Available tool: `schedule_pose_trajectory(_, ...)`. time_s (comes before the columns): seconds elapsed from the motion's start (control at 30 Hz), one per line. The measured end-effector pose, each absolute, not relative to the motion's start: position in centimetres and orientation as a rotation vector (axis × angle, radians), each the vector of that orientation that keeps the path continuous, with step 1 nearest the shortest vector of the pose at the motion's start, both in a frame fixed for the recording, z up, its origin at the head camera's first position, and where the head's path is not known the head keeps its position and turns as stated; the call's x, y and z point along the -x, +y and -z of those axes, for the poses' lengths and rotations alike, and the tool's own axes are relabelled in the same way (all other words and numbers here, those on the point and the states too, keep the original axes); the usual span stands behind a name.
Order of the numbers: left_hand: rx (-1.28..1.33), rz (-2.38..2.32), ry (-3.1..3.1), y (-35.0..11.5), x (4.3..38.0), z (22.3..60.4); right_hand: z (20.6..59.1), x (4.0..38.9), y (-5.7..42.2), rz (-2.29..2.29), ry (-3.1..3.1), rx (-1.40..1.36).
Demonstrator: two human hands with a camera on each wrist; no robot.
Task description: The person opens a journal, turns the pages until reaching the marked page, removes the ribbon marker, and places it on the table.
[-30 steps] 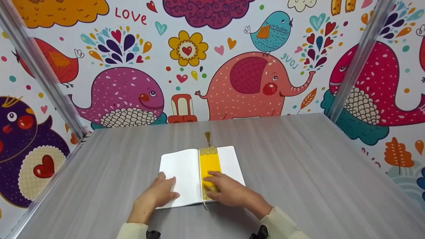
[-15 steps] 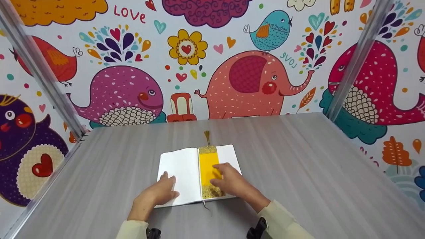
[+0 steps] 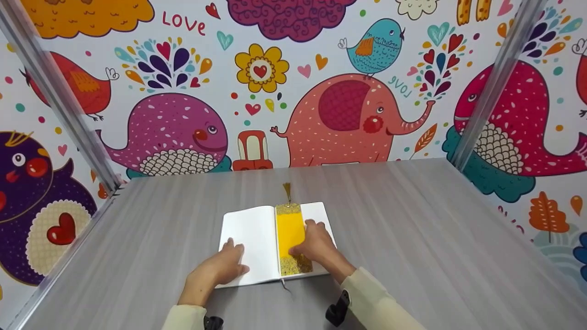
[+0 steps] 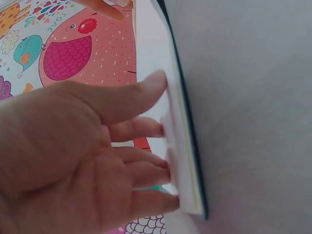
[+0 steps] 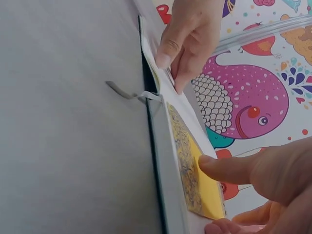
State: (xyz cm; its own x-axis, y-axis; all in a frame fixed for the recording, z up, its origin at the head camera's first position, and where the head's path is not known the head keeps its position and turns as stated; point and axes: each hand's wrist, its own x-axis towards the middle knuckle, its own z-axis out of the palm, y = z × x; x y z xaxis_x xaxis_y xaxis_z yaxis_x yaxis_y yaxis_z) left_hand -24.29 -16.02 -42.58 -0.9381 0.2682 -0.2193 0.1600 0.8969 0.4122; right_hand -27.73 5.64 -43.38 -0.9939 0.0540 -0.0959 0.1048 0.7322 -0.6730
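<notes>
An open notebook (image 3: 250,238) with blank white pages lies on the table. On its right page, along the fold, lies a flat yellow bookmark (image 3: 289,233) with gold glittery ends and a tassel (image 3: 287,189) hanging past the top edge. My left hand (image 3: 215,270) rests on the lower left page, its fingers extended; the left wrist view shows the fingertips touching the paper. My right hand (image 3: 318,243) spans the bookmark's right edge. Its thumb (image 5: 209,165) touches the yellow surface while the other fingers reach the page beyond it.
A thin ribbon (image 3: 285,285) sticks out below the notebook's spine. The grey wood-grain table (image 3: 412,220) extends around it. Behind stands a wall (image 3: 307,59) with cartoon animals, and metal posts (image 3: 486,91) rise at both sides.
My right hand has shifted from over the middle of the bookmark to its right edge, uncovering more of it. The left hand and notebook stay in place.
</notes>
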Motion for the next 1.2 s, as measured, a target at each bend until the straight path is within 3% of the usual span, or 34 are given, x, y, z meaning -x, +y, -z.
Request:
schedule_pose_trajectory(0.53,-0.309,-0.578,2.790,-16.1,24.3,42.4,41.3,28.3,4.2,0.943,2.764,-0.341)
schedule_pose_trajectory(1.2,-0.329,-0.559,2.778,-16.0,24.3,42.5,42.0,28.7,5.1,0.997,2.685,-0.412)
